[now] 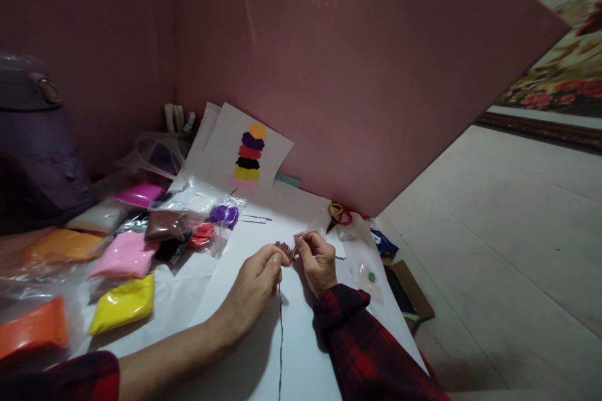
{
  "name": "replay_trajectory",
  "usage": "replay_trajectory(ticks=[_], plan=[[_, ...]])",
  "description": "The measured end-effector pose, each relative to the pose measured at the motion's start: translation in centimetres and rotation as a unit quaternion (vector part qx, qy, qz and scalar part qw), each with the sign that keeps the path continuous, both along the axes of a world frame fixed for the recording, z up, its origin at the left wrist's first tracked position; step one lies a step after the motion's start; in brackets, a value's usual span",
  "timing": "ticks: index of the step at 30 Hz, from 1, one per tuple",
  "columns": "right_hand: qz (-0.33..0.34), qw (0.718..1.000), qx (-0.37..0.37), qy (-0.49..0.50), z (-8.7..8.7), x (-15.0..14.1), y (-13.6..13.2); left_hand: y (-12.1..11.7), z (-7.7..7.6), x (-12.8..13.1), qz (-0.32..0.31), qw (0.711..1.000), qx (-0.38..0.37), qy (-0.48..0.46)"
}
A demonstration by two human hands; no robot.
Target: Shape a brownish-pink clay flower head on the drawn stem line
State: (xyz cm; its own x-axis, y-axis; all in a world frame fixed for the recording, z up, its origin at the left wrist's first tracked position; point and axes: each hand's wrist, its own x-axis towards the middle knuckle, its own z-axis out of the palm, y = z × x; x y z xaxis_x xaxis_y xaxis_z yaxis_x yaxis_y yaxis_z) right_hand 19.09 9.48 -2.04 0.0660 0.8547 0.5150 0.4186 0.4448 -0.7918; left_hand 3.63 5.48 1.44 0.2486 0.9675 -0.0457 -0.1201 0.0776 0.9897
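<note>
My left hand (256, 285) and my right hand (317, 260) meet over a white sheet (301, 351), both pinched on a small brownish-pink clay flower (285, 249) between the fingertips. A thin dark wire (281, 332) hangs from the flower toward me across the sheet. Both wrists come out of red-and-black plaid sleeves. What the fingertips do to the flower's petals is too small to make out.
Bags of coloured clay lie at left: yellow (123, 304), pink (125, 255), orange (32, 329), purple (224, 215). A paper with stacked colour blobs (251, 150) leans on the pink board (376, 75). Small scissors (338, 214) lie beyond my hands. A purple appliance (32, 138) stands far left.
</note>
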Motion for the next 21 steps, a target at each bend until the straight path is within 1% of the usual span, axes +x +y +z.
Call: replay_trajectory(ticks=[2, 4, 5, 9, 12, 14, 15, 17, 19, 20, 21], plan=[[-0.003, 0.999, 0.043, -0.030, 0.0, 0.0, -0.2, 0.3, -0.1, -0.3, 0.031, 0.998, 0.054, 0.020], [0.024, 0.993, 0.084, -0.075, 0.0, 0.1, -0.4, 0.6, -0.1, -0.6, 0.049, 0.994, 0.086, 0.048], [0.045, 0.990, 0.097, -0.095, -0.1, 0.0, -0.5, 0.7, -0.1, -0.7, 0.044, 0.993, 0.094, 0.062], [0.137, 0.976, 0.093, -0.145, -0.2, -0.3, -1.1, 1.3, -0.4, -0.9, 0.000, 0.987, 0.099, 0.124], [0.172, 0.964, 0.090, -0.180, 0.1, -0.6, -1.5, 1.6, -0.7, -0.9, 0.020, 0.983, 0.121, 0.138], [0.165, 0.966, 0.084, -0.181, 0.2, -0.7, -1.5, 1.8, -0.8, -1.0, 0.040, 0.983, 0.126, 0.124], [0.152, 0.971, 0.076, -0.167, 0.2, -0.6, -1.4, 2.0, -0.9, -1.1, 0.051, 0.984, 0.124, 0.115], [0.100, 0.986, 0.053, -0.122, 0.1, -0.5, -1.0, 2.4, -1.0, -1.3, 0.077, 0.985, 0.120, 0.101], [0.034, 0.997, 0.029, -0.069, -0.3, -0.3, -0.4, 2.9, -1.2, -1.5, 0.108, 0.982, 0.119, 0.104], [0.011, 0.999, 0.018, -0.044, -0.6, -0.1, 0.0, 3.2, -1.4, -1.6, 0.127, 0.979, 0.118, 0.107], [0.004, 1.000, 0.003, -0.018, -0.8, 0.0, 0.3, 3.5, -1.5, -1.6, 0.139, 0.977, 0.114, 0.112]])
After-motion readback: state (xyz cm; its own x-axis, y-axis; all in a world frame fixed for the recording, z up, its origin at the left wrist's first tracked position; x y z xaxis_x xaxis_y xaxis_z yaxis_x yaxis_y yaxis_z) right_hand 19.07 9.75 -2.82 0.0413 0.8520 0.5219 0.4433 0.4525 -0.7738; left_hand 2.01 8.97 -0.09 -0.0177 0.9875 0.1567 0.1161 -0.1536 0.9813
